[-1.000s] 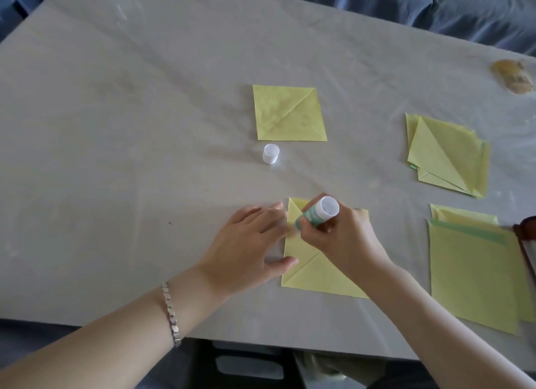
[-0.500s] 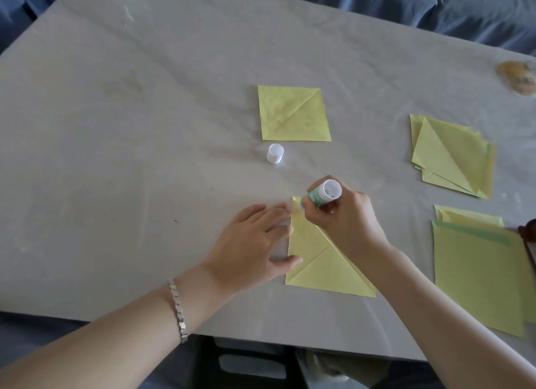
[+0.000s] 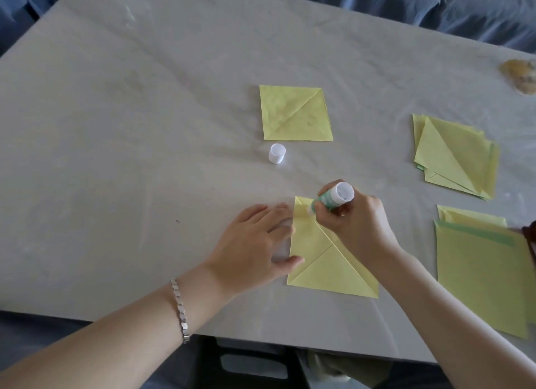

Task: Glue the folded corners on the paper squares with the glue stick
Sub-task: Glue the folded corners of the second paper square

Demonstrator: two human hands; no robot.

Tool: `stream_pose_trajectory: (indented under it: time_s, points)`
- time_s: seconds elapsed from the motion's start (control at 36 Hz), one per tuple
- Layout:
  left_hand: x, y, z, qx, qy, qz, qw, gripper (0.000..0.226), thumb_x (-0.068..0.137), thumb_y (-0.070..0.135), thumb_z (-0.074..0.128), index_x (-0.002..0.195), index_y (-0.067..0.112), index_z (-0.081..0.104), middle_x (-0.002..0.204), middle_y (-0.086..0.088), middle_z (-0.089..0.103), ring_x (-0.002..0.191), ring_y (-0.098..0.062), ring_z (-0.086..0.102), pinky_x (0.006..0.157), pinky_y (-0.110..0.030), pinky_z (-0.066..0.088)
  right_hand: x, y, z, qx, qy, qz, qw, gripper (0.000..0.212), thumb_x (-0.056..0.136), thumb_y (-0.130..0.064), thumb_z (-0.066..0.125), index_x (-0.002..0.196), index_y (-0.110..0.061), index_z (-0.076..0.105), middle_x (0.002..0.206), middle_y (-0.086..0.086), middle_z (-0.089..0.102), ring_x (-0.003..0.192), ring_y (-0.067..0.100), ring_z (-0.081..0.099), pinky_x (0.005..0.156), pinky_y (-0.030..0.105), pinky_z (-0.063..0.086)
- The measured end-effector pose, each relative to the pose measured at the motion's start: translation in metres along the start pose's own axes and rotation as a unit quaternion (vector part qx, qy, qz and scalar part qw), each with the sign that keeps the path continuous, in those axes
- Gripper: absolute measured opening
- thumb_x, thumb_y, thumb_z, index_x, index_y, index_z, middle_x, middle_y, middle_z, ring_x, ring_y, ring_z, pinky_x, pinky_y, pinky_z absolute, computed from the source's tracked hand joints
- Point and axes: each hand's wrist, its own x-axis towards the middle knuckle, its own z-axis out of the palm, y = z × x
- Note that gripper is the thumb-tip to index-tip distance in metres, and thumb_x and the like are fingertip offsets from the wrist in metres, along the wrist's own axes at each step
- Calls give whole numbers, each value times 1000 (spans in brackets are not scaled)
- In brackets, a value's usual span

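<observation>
A yellow paper square (image 3: 324, 261) with folded corners lies near the table's front edge. My right hand (image 3: 359, 226) grips a green and white glue stick (image 3: 333, 199), tilted, with its tip down on the square's top left corner. My left hand (image 3: 255, 240) lies flat on the table at the square's left edge, fingertips and thumb touching the paper. The stick's white cap (image 3: 277, 153) stands alone further back. Behind it lies another folded yellow square (image 3: 294, 113).
The grey table (image 3: 130, 156) is covered in a thin sheet. A stack of folded yellow squares (image 3: 455, 153) sits at the right, and a pile of flat yellow sheets (image 3: 478, 269) lies near the right front. A brownish lump (image 3: 519, 75) sits far right.
The glue stick's tip has slid up along the paper toward the top left corner. My left hand has stayed in place at the left edge.
</observation>
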Motion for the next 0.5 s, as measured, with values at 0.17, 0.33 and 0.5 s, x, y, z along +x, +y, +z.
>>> stream_pose_trajectory:
  time_s: [0.17,0.33,0.5]
  points:
    - [0,1,1,-2,0,-3,1000,39,74,48,61,82,11,71,105,-2,69,102,-16,66,91,-34,44,1,2,-3,11,3,11,1000,10,78,-15,68,78,-11,59,52,-8,44,52,7,38,49,11,34]
    - [0,-1,0,7,0,18,1000,37,77,46,60,85,13,72,106,-1,68,111,-17,61,92,-32,43,-26,4,-10,15,-28,30,999,17,74,-12,69,72,-21,55,49,-18,47,47,5,41,46,10,33]
    - [2,0,-2,5,-4,17,1000,37,76,46,58,82,13,72,109,-5,68,108,-19,64,91,-33,42,-29,5,-12,9,-28,18,999,17,73,-8,70,71,-18,56,48,-10,43,48,4,40,48,9,34]
